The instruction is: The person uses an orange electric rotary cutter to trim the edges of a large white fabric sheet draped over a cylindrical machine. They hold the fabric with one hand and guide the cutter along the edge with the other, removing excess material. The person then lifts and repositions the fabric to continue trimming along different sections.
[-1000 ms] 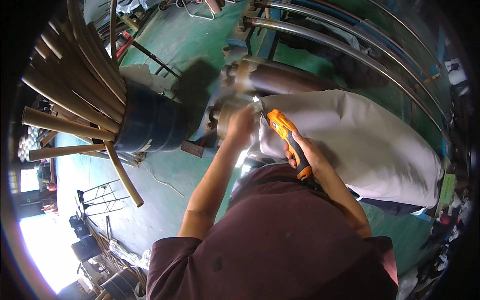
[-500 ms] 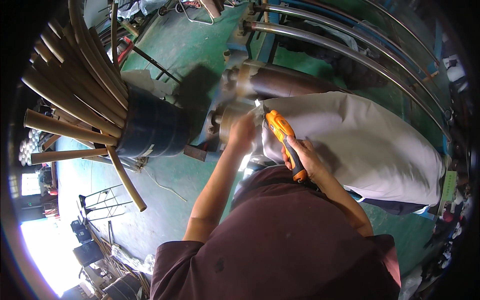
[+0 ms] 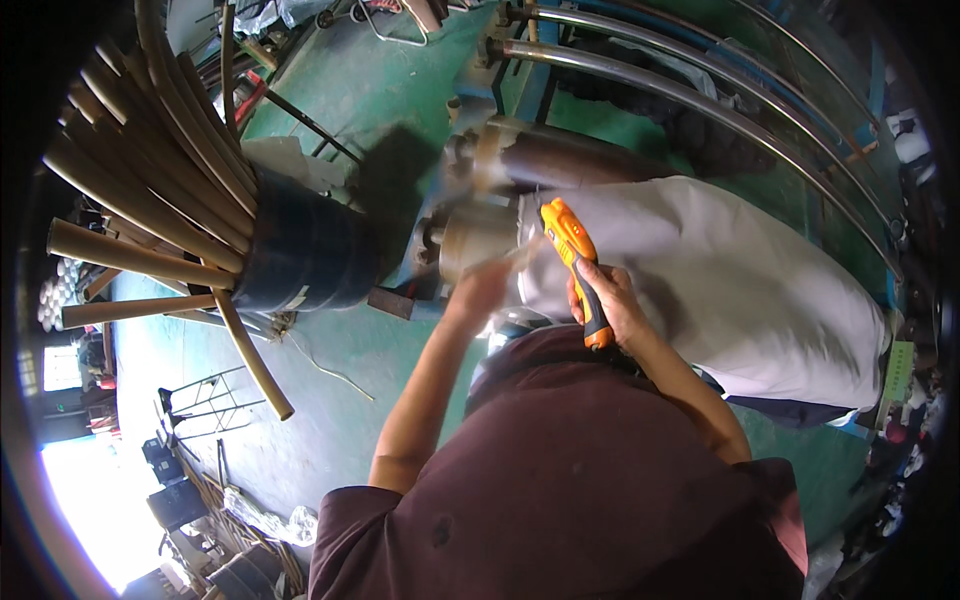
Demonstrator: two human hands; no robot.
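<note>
My right hand [image 3: 612,300] is wrapped round the dark grip of orange-and-black cordless electric scissors [image 3: 572,245]. Their head points away from me, over the left end of a big roll of pale fabric [image 3: 720,260]. Just left of the roll's end is my left hand [image 3: 483,290], smeared by motion so that its fingers do not show clearly. A thin, blurred pale strip [image 3: 525,252] runs between that hand and the fabric edge; whether the fingers grip it is unclear.
The fabric rests on a machine with a dark roller [image 3: 570,160] behind it and long metal bars [image 3: 640,85] farther off. At left, a dark blue drum [image 3: 310,245] holds several cardboard tubes [image 3: 150,255], some jutting toward me. A folding metal frame [image 3: 205,405] stands on the green floor.
My left hand has shifted slightly down, toward me. The scissors have tilted more upright and moved slightly right, with their head away from the fabric's left edge.
</note>
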